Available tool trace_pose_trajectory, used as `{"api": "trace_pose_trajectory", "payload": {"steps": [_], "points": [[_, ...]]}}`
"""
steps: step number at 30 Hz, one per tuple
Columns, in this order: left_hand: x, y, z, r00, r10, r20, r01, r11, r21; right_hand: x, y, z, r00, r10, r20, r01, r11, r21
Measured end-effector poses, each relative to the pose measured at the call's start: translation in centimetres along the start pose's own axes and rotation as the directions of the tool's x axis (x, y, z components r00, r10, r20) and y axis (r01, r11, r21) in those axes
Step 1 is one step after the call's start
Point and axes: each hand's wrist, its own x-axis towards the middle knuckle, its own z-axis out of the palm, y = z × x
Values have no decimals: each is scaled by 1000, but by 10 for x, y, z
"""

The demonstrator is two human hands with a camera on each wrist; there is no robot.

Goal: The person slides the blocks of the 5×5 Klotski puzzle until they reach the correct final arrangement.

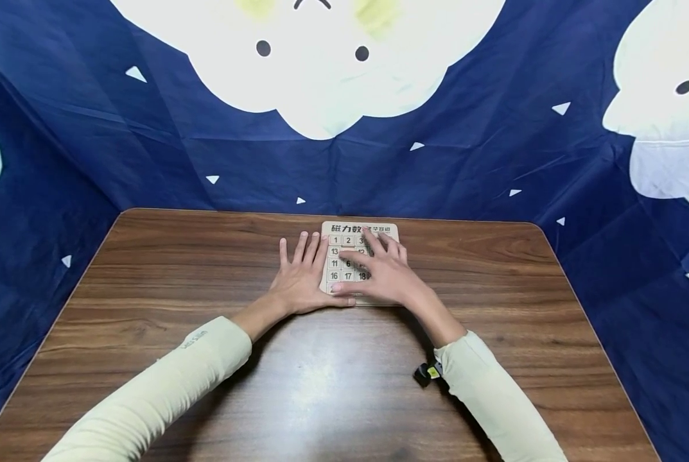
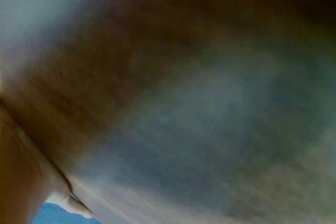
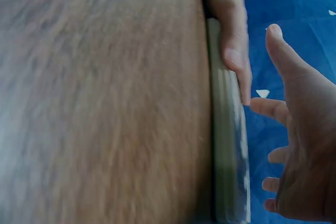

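Note:
A pale number sliding puzzle [image 1: 348,276] lies flat near the table's far edge, with black numerals on square tiles and Chinese lettering along its top. My left hand [image 1: 300,282] rests at its left side, fingers straight and spread, thumb laid along the near edge. Over the puzzle's right part is my right hand [image 1: 387,273], fingers spread, covering several tiles. In the right wrist view the puzzle's side [image 3: 226,145] shows edge-on, and the right hand [image 3: 310,140] hovers above it, one fingertip close to the tiles. The left wrist view is mostly blurred, with part of the left hand [image 2: 21,177] at lower left.
The brown wood-grain table [image 1: 176,269] extends on every side of the puzzle. A dark blue cloth [image 1: 165,160] with white cloud figures hangs behind and beside it. A small black device [image 1: 422,375] is fixed at the right sleeve's cuff.

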Motion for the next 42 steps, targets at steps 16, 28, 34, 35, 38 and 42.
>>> {"api": "trace_pose_trajectory", "payload": {"steps": [16,28,34,35,38,42], "points": [[1,-1,1,1000,-9,19,9,1000,6,6,14,-1,999,54,2,-54,998,-41],[0,-1,5,1000,-5,6,5,1000,0,-2,3,3,998,-57,39,56,998,25],[2,0,4,1000,-10,15,10,1000,-6,-12,14,-3,1000,-26,6,26,1000,4],[1,1,4,1000,-10,14,10,1000,-6,-13,16,-3,1000,-24,0,24,1000,4],[1,1,2,1000,-9,11,9,1000,-1,-11,17,-4,999,-27,-27,27,999,23],[1,0,1,1000,-11,17,11,1000,1,-3,13,-2,999,-30,-43,32,998,45]]}}
